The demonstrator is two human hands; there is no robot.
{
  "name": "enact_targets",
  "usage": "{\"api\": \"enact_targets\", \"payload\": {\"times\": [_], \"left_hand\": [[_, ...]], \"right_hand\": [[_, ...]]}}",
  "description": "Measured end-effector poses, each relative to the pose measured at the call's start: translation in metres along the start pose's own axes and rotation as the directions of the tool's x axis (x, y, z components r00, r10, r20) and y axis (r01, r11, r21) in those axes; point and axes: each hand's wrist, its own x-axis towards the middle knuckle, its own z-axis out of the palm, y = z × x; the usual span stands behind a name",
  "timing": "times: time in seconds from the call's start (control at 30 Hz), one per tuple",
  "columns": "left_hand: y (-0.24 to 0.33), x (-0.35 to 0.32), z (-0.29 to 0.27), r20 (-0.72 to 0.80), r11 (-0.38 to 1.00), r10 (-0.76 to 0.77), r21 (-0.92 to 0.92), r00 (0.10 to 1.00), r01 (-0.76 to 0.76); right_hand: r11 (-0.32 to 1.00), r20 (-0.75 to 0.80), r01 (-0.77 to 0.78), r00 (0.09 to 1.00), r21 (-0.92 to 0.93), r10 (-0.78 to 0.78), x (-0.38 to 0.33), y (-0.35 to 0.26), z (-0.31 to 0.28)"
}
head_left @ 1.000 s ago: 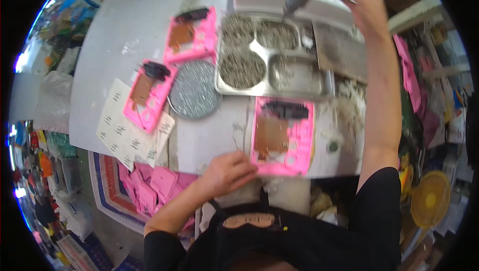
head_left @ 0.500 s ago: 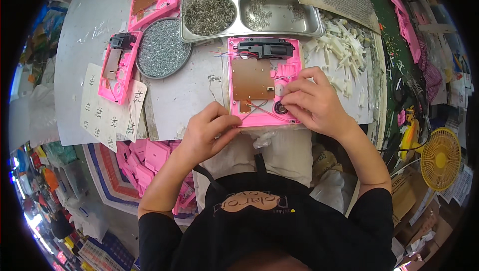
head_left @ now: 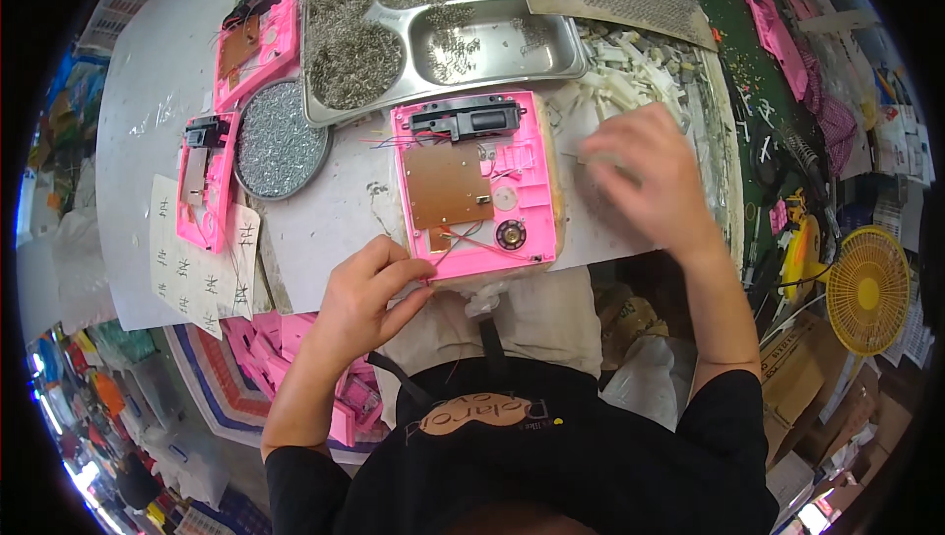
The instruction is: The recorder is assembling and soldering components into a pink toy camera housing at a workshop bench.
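Observation:
A pink plastic housing (head_left: 544, 181) lies open-side up in front of me. Inside it are a brown circuit board (head_left: 445, 186), a black compartment-like part (head_left: 472, 122) along the far edge, and a small round black speaker (head_left: 511, 234). Thin red and dark wires (head_left: 471, 236) cross its near end. My left hand (head_left: 369, 291) is at the near left corner, fingertips closed where a thin wire reaches them. Off the housing's right side, my right hand (head_left: 655, 181) is raised with bent fingers, smeared by motion; whether it holds anything cannot be made out.
Beyond the housing stands a metal compartment tray (head_left: 551, 70) of small springs. A round dish of screws (head_left: 283, 139) and two more pink housings (head_left: 258, 43) are to the left. White plastic pieces (head_left: 630, 72) lie at right, near a yellow fan (head_left: 867, 289).
My right hand has left the speaker area and moved away to the right of the housing. My left hand stays at the near left corner. The whole view has shifted.

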Motion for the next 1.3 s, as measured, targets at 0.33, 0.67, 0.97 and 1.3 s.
{"api": "enact_targets", "payload": {"times": [0.33,0.67,0.97,1.3], "left_hand": [[-0.009,0.17,-0.035,-0.094,0.95,0.211,0.256,0.973,-0.182],[-0.019,0.272,0.012,0.075,0.828,0.06,0.554,0.995,-0.092],[0.022,0.222,-0.018,-0.028,0.953,0.138,0.275,0.99,-0.125],[0.053,0.052,0.008,0.316,0.293,-0.293,-0.869,0.902,0.399]], "right_hand": [[0.975,0.052,-0.143,0.987,-0.169,0.153,0.005,0.034,-0.025],[0.909,-0.025,-0.348,0.932,0.228,0.363,-0.038,0.022,-0.044],[0.846,-0.161,-0.304,0.9,0.438,0.406,-0.025,-0.004,-0.038],[0.801,-0.142,0.077,0.99,0.594,0.01,-0.03,-0.053,-0.001]]}}
